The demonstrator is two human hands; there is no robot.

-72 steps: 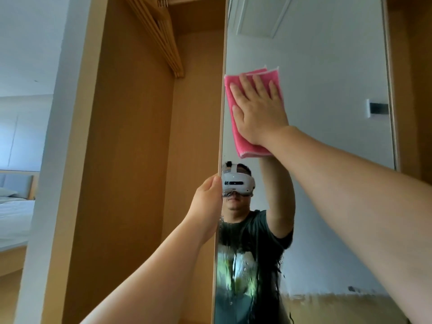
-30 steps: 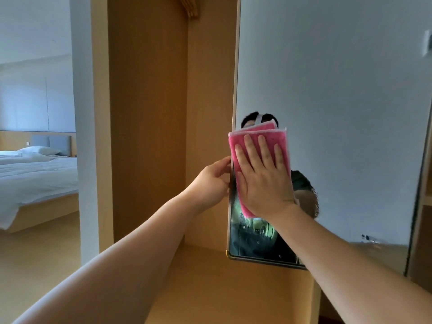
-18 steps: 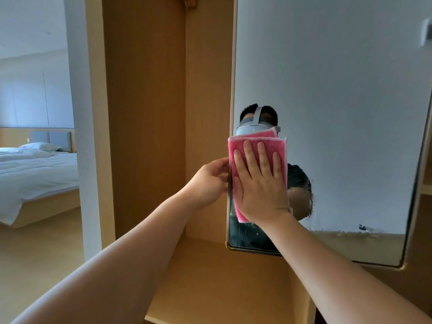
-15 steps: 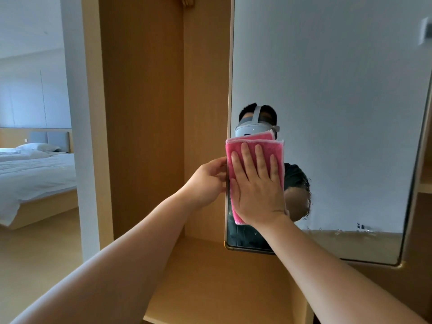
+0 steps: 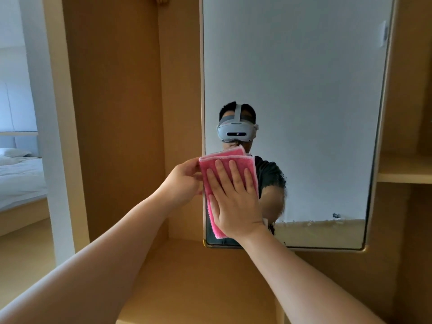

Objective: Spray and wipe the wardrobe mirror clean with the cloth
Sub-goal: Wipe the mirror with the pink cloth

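The wardrobe mirror (image 5: 304,90) is a tall panel with a thin gold frame, hanging in front of me. A folded pink cloth (image 5: 210,164) lies flat against the mirror's lower left part. My right hand (image 5: 233,202) presses on the cloth with its fingers spread and pointing up. My left hand (image 5: 182,183) grips the mirror's left edge beside the cloth. Wet streaks and droplets show on the glass to the right of my right hand, near the bottom. No spray bottle is in view.
An open wooden wardrobe compartment (image 5: 117,113) stands left of the mirror, with a wooden shelf (image 5: 198,284) below it. Another shelf (image 5: 404,171) sits at the right. A bed with white linen (image 5: 18,174) shows through the opening at far left.
My right hand has slid the cloth down the mirror's left side from high up to near the bottom edge. My left hand moved down the edge with it.
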